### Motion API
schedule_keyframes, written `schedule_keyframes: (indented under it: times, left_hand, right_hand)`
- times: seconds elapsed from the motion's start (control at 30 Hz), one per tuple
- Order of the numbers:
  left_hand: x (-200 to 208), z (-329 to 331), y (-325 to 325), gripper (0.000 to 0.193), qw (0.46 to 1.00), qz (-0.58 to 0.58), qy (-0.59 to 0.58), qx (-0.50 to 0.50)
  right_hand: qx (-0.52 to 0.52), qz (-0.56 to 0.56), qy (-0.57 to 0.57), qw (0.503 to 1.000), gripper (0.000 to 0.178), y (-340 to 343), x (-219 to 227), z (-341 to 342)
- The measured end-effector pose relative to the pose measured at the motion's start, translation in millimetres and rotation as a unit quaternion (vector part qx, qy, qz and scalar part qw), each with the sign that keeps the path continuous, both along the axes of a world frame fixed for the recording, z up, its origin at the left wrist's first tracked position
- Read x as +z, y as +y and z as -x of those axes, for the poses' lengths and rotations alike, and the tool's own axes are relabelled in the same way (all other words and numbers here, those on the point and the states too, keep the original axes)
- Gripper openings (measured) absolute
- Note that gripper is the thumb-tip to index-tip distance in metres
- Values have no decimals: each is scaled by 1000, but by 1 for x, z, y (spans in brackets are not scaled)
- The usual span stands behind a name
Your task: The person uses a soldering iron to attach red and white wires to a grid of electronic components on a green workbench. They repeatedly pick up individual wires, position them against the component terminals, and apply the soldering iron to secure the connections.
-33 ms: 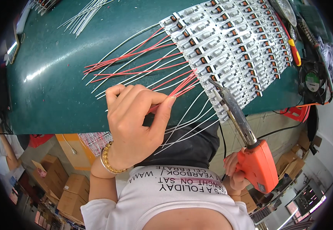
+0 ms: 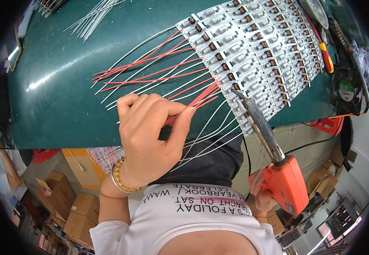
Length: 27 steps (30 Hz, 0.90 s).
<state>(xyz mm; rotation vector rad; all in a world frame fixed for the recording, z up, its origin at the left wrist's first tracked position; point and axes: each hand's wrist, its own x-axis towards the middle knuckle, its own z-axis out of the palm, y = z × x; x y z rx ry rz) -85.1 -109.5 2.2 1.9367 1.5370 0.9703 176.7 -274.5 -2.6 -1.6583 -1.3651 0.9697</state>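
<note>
My left hand (image 2: 154,123) is closed, pinching a small bundle of red wires (image 2: 203,96) between thumb and forefinger. Their far ends fan out at the near-left edge of a panel of small white circuit boards (image 2: 244,55). In my right hand (image 2: 261,191) is a soldering gun (image 2: 284,182) with an orange-red grip, its fingers wrapped round the handle. The gun's dark tip and a thin feed nozzle reach the panel's edge, close to the red wire ends. White wires (image 2: 212,121) and more red wires (image 2: 150,80) extend leftward from the same edge.
Loose white wires (image 2: 95,17) lie at the far left of the green tabletop (image 2: 56,114). A red-and-yellow screwdriver (image 2: 327,59) and a black fan (image 2: 347,91) are on the right. Cardboard boxes (image 2: 80,216) stand below left; another person's arm (image 2: 11,168) shows at the left rim.
The ends of the red wires in my left hand have shifted slightly at the panel's edge. The soldering gun looks unmoved.
</note>
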Motion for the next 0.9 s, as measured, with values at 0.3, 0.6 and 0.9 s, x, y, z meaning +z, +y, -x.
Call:
schedule_keyframes:
  times: [0.3, 0.6, 0.9]
  left_hand:
    - [-5, -11, -1, 13, 999, -28, 34, -13]
    - [-9, -13, -1, 14, 998, -52, 38, -6]
    - [-6, -14, -2, 13, 998, -48, 48, -8]
  right_hand:
    - [43, 128, -46, 990, 72, -2, 17, -8]
    - [18, 174, -188, 966, 72, -13, 18, -7]
    - [8, -1, 11, 1000, 71, -3, 3, -1]
